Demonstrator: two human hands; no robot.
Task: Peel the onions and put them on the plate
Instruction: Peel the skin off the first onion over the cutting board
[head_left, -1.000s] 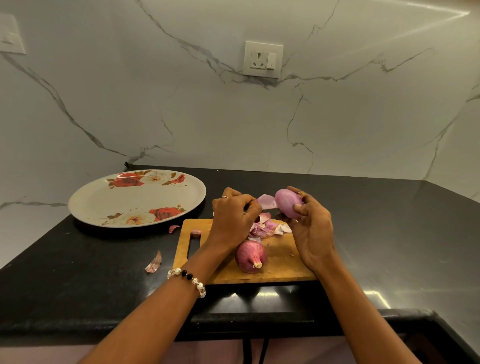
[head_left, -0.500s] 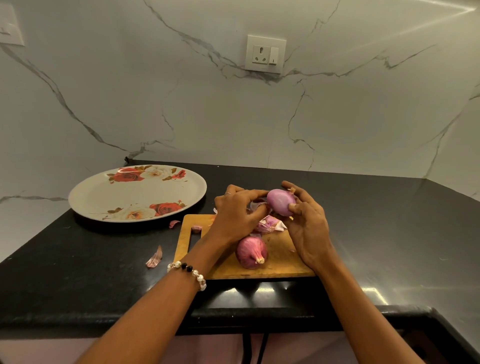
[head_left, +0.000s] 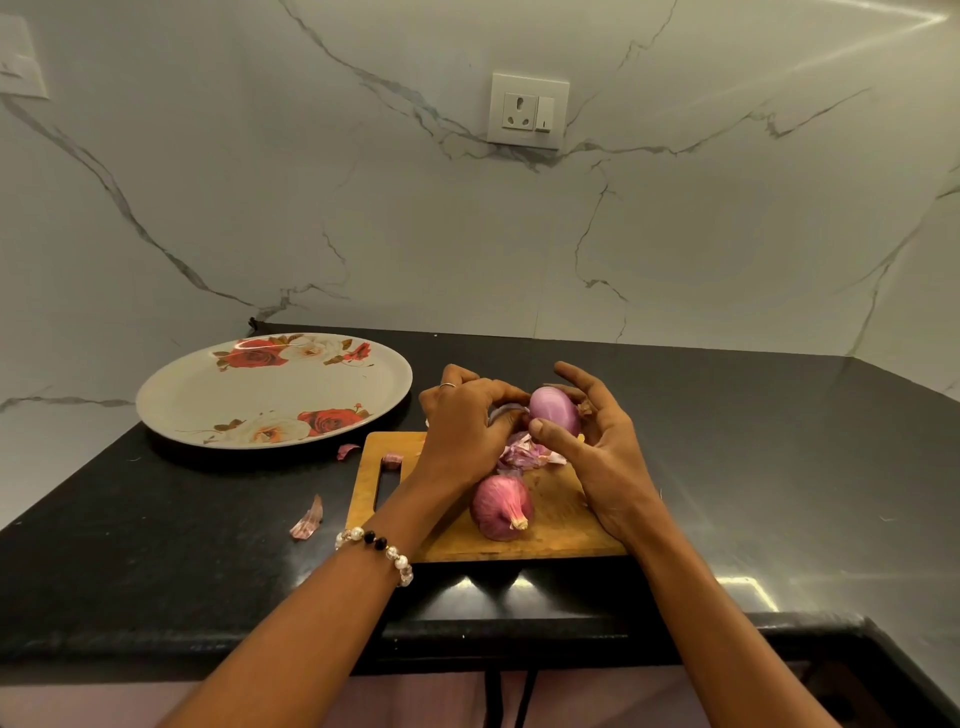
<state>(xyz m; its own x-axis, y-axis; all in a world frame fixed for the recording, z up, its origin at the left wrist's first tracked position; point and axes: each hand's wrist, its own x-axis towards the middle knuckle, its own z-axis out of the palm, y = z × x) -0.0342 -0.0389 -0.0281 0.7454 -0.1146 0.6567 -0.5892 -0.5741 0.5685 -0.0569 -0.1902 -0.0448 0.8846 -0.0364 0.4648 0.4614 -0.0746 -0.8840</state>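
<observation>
My right hand (head_left: 597, 447) holds a pale purple, mostly peeled onion (head_left: 553, 410) above the far end of a wooden cutting board (head_left: 556, 525). My left hand (head_left: 465, 431) pinches a strip of skin (head_left: 506, 411) at the onion's left side. An unpeeled red onion (head_left: 501, 506) lies on the board below my hands. A pile of peels (head_left: 524, 452) sits between them. The floral plate (head_left: 218, 400) stands at the left with nothing on it.
Loose peel scraps lie on the black counter: one (head_left: 308, 519) left of the board, one (head_left: 347, 450) near the plate, one (head_left: 392, 459) on the board's handle end. A marble wall with a socket (head_left: 527, 111) rises behind. The counter's front edge runs close below the board.
My left hand moved back to the onion and took hold of a strip of skin. My right hand turned the onion slightly in its grip.
</observation>
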